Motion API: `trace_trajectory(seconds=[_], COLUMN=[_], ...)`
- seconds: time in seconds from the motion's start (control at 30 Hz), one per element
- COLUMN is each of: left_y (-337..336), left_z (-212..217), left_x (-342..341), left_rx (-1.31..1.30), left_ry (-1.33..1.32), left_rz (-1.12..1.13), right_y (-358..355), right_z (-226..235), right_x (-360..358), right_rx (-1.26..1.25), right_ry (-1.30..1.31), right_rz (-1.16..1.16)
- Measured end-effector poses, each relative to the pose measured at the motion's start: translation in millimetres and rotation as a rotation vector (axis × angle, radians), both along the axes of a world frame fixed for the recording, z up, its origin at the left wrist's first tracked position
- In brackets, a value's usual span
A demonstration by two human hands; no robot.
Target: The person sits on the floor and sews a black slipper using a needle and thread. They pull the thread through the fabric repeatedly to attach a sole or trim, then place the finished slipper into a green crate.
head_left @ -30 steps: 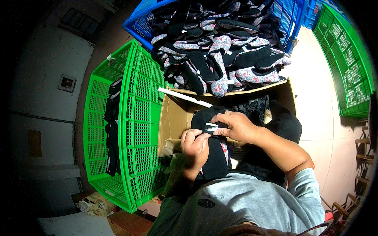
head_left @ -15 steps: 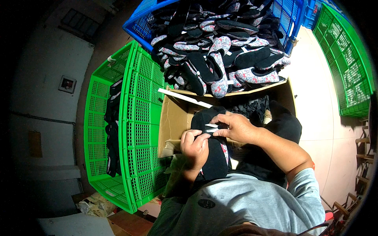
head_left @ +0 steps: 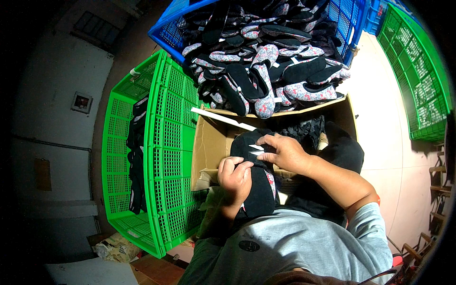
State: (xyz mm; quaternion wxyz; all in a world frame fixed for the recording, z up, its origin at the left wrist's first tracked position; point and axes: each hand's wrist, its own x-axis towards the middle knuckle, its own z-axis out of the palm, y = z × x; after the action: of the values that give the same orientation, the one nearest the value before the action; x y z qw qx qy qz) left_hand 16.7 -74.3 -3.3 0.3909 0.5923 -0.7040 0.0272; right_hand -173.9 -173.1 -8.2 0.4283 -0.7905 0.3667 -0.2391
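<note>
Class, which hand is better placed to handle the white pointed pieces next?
Probably the right hand: its fingertips are at the white pointed pieces, while the left hand holds the black-soled slipper.

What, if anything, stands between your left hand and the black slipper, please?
Nothing visible does: the left hand is against the black slipper. The white pointed pieces are at the right hand.

Held slipper (head_left: pixel 262 192) faced in matt black cloth, piled slippers (head_left: pixel 267 52) covered in printed cloth, green crate (head_left: pixel 173 164) moulded in plastic, box (head_left: pixel 209 140) made of matt cardboard
</note>
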Motion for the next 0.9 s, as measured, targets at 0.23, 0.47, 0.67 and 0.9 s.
trace_trajectory(seconds=[0.23,0.47,0.67,0.9], left_y=[0.2,0.5,0.6,1.2], left_z=[-1.5,-0.4,0.4,-1.8], left_x=[-0.3,-0.8,-1.4,-0.9], left_rx=[-0.01,-0.003,0.002,-0.002], left_ry=[0.006,0.007,0.006,0.002], left_rz=[0.009,0.003,0.001,0.009], right_y=[0.1,-0.2,0.2,0.0], right_z=[1.1,3.2,-6.0,-3.7], right_x=[0.1,0.4,1.9,1.5], right_rx=[0.018,0.01,-0.026,0.003], right_ry=[-0.043,-0.028,-0.051,-0.033], right_rz=[0.014,0.042,-0.017,-0.019])
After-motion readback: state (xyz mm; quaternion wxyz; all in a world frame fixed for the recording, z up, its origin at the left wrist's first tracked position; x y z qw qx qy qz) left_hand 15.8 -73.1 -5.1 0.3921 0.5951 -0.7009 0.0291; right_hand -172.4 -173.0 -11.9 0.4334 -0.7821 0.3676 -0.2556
